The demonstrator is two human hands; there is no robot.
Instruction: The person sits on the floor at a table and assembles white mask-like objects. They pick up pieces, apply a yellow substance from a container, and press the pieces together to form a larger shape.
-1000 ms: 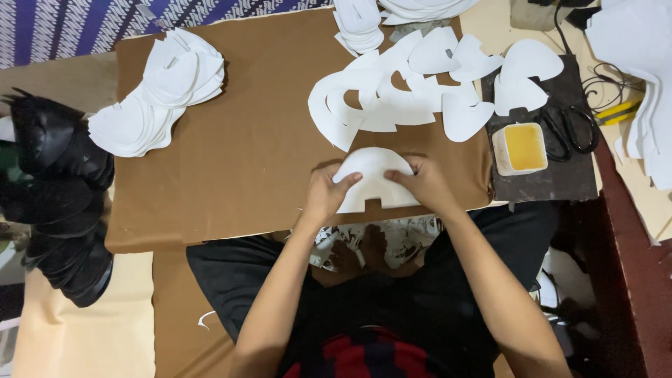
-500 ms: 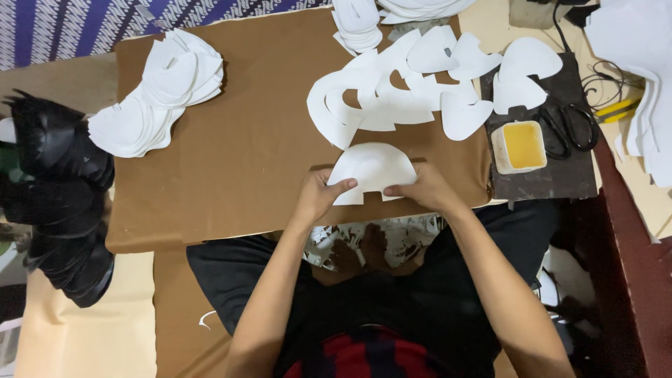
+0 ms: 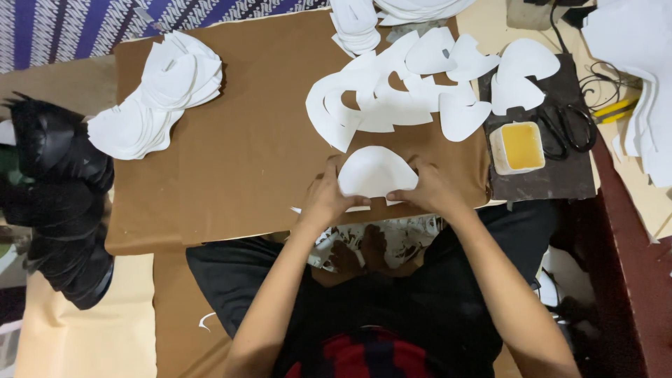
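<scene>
Both hands hold one white curved cut-out piece (image 3: 374,170) at the near edge of the brown board (image 3: 259,140). My left hand (image 3: 327,198) pinches its left lower edge. On the other side, my right hand (image 3: 428,190) grips the right lower edge. The piece bulges upward between them, slightly domed. Just beyond it lies a spread of similar white cut-outs (image 3: 413,87), fanned across the board.
A stack of white cut-outs (image 3: 157,94) sits at the board's far left. Black shoe uppers (image 3: 56,203) pile up at the left. A small tub of yellow paste (image 3: 519,145) and black scissors (image 3: 567,126) rest on a dark mat to the right.
The white piece has been drawn a little nearer and bent into a dome. My hands shifted from its top surface to its lower edges.
</scene>
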